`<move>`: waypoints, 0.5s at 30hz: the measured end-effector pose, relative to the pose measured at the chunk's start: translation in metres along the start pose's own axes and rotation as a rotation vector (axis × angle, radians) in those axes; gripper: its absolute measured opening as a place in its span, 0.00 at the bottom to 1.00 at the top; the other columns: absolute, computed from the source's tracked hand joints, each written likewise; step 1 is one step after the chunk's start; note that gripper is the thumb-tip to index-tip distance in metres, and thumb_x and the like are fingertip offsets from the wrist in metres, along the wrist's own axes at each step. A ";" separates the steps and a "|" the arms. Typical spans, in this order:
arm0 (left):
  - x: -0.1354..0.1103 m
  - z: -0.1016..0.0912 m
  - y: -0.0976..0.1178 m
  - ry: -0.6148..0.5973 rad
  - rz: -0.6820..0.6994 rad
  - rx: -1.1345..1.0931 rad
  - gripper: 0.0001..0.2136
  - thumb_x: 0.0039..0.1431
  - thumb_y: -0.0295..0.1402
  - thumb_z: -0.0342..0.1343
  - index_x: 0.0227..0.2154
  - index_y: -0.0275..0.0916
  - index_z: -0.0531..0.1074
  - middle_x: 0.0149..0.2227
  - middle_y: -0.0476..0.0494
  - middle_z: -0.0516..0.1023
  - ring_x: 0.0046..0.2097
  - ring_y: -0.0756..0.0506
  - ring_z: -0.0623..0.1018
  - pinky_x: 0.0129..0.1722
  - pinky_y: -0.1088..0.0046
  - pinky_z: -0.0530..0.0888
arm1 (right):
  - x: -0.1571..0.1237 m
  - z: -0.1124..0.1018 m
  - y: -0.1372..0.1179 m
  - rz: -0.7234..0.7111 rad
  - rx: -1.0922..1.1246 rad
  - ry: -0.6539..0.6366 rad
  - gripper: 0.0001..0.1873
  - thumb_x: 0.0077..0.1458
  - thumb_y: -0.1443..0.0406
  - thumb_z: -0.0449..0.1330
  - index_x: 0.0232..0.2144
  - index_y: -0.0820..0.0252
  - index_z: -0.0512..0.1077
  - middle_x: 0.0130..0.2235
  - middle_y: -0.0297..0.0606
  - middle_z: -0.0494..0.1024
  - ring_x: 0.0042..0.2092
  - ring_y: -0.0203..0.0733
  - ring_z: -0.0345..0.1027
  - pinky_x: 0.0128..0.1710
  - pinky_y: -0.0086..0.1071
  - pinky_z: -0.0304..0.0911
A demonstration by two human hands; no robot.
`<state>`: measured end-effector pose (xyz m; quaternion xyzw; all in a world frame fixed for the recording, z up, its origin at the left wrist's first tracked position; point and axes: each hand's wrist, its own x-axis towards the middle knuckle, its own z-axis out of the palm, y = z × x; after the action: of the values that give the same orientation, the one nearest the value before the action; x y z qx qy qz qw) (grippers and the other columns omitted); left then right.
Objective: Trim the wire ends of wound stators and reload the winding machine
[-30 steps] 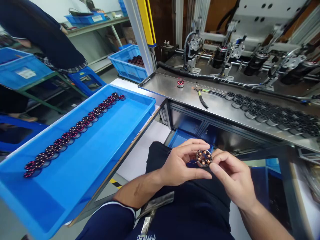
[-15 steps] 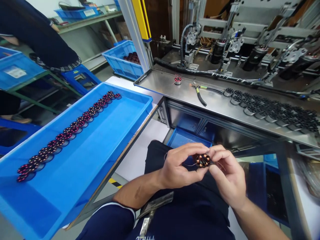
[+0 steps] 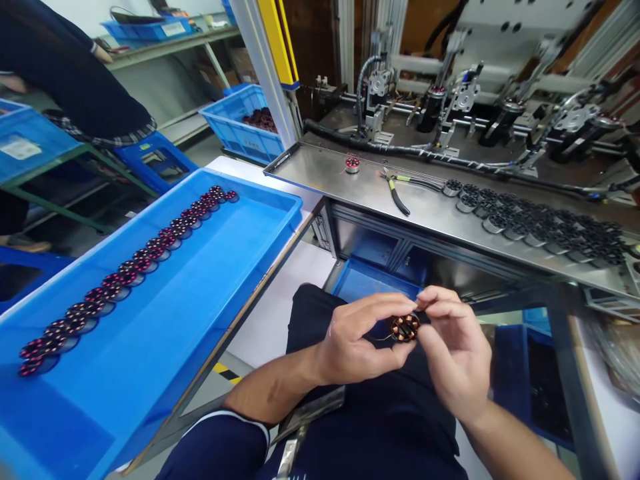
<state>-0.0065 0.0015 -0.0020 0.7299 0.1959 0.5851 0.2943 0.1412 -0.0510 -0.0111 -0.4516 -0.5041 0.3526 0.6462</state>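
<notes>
Over my lap, both hands hold one small wound stator [image 3: 405, 327] with copper coils. My left hand [image 3: 356, 340] pinches it from the left between thumb and fingers. My right hand [image 3: 453, 347] grips its right side, with fingertips pressed together at the top edge. A thin copper wire trails from the stator toward the left. Left of me a blue tray [image 3: 210, 267] carries a diagonal row of several red-wound stators [image 3: 125, 275].
A steel bench [image 3: 360, 183] ahead bears one red stator [image 3: 352, 164], pliers [image 3: 399, 193] and several bare dark stator cores [image 3: 540, 223]. Winding machinery stands behind it. A blue crate [image 3: 240, 130] of coils and another person's dark clothing [image 3: 65, 73] are at far left.
The stator has tilted and sunk a little in my hands. My right fingers have moved up to pinch at its top edge. The view shifted slightly.
</notes>
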 end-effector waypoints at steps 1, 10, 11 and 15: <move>0.000 0.001 0.000 0.000 -0.003 -0.009 0.21 0.46 0.21 0.66 0.46 0.34 0.75 0.41 0.37 0.84 0.42 0.44 0.84 0.45 0.71 0.82 | 0.001 0.001 -0.001 0.038 0.001 0.024 0.03 0.59 0.65 0.64 0.36 0.56 0.72 0.43 0.39 0.70 0.45 0.41 0.66 0.45 0.35 0.64; -0.001 -0.003 -0.003 0.044 -0.157 -0.098 0.20 0.45 0.22 0.67 0.44 0.35 0.77 0.41 0.37 0.84 0.42 0.44 0.84 0.45 0.70 0.81 | -0.005 0.003 0.010 0.214 0.270 -0.032 0.11 0.57 0.58 0.66 0.40 0.54 0.72 0.42 0.38 0.74 0.41 0.40 0.69 0.43 0.36 0.67; -0.001 -0.004 -0.003 0.046 -0.164 -0.107 0.20 0.45 0.22 0.67 0.44 0.36 0.77 0.40 0.38 0.84 0.42 0.44 0.84 0.44 0.71 0.81 | -0.006 0.002 0.010 0.204 0.266 -0.066 0.11 0.56 0.60 0.67 0.41 0.53 0.72 0.41 0.38 0.74 0.41 0.40 0.69 0.43 0.35 0.68; -0.001 -0.004 -0.003 0.033 -0.171 -0.127 0.20 0.45 0.23 0.67 0.44 0.36 0.77 0.40 0.38 0.84 0.42 0.44 0.83 0.44 0.70 0.81 | -0.008 -0.001 0.006 0.147 0.201 -0.065 0.02 0.60 0.67 0.64 0.35 0.54 0.75 0.34 0.35 0.73 0.38 0.36 0.68 0.39 0.30 0.67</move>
<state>-0.0107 0.0042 -0.0038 0.6806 0.2246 0.5812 0.3854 0.1403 -0.0561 -0.0195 -0.4085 -0.4523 0.4621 0.6442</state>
